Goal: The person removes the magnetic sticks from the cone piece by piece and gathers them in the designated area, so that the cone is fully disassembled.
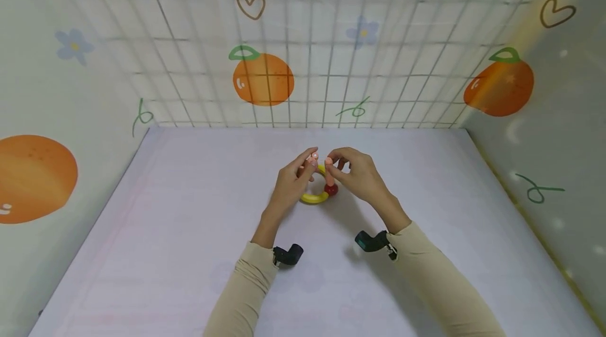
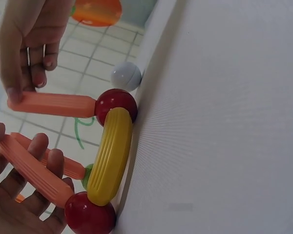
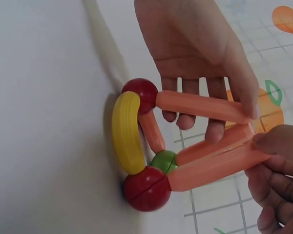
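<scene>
Sticks and balls from a toy building set form a small frame on the table. Its base has yellow curved sticks [image 1: 314,198], red balls [image 2: 90,213] and a green ball [image 3: 163,161]. Several salmon sticks [image 3: 200,106] stand up from the balls. My left hand [image 1: 291,182] grips a salmon stick near its top, the thumb at the tip and the fingers behind; a second stick passes close to these fingers. On the other side, my right hand [image 1: 357,171] pinches the top end of another salmon stick [image 2: 58,105], which rises from a red ball [image 1: 331,189].
A white ball [image 2: 126,75] lies beyond the frame in the left wrist view. The pale table [image 1: 189,253] is bordered by a grid-patterned cloth [image 1: 379,63] at the back and cloth walls on both sides. Each wrist carries a black camera [image 1: 290,255].
</scene>
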`<action>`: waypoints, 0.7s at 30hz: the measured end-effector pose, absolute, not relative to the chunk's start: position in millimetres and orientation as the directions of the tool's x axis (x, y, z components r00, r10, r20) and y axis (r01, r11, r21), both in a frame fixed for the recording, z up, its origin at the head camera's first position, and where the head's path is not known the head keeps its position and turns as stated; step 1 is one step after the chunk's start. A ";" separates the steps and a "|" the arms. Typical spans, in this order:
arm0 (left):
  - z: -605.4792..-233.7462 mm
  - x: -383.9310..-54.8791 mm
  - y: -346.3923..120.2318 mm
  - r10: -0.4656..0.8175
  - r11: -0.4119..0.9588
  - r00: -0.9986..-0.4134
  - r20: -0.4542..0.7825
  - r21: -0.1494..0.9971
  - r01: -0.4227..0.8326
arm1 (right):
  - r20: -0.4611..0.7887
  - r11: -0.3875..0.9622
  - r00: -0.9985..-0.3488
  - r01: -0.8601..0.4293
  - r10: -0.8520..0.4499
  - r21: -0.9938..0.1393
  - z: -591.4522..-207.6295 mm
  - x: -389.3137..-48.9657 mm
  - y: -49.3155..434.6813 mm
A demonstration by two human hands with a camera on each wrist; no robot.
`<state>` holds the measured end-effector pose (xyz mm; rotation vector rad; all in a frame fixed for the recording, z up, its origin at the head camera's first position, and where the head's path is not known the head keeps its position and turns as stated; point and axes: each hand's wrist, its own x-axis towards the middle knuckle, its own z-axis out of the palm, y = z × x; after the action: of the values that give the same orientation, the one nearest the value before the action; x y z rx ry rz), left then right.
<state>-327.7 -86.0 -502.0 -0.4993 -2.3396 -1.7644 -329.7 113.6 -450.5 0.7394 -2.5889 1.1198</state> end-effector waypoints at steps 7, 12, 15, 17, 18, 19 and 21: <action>-500.5 -326.3 -86.3 0.177 0.269 -0.930 0.322 0.893 0.361 | 0.384 0.573 -0.859 -0.512 -0.339 -0.640 -452.9 -323.4 122.1; -499.1 -323.3 -87.8 0.184 0.271 -0.932 0.312 0.895 0.354 | 0.401 0.563 -0.853 -0.521 -0.334 -0.641 -453.5 -316.4 122.2; -498.9 -321.4 -88.5 0.186 0.272 -0.933 0.307 0.897 0.349 | 0.405 0.559 -0.852 -0.523 -0.332 -0.643 -453.2 -312.1 122.1; -498.2 -319.9 -88.8 0.186 0.267 -0.936 0.300 0.901 0.342 | 0.406 0.556 -0.851 -0.524 -0.332 -0.645 -453.0 -309.4 122.3; -497.7 -319.3 -88.8 0.187 0.266 -0.936 0.297 0.903 0.339 | 0.407 0.554 -0.851 -0.525 -0.332 -0.646 -453.0 -308.5 122.4; -497.3 -318.7 -88.9 0.188 0.263 -0.938 0.293 0.905 0.335 | 0.408 0.553 -0.850 -0.526 -0.333 -0.646 -453.0 -307.6 122.6; -496.6 -317.7 -88.9 0.189 0.256 -0.940 0.285 0.909 0.327 | 0.411 0.551 -0.849 -0.529 -0.333 -0.646 -453.3 -306.1 123.3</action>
<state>-317.7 -88.9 -496.6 -0.4952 -2.3942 -1.7797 -306.1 123.3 -453.3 0.7216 -2.5470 1.1810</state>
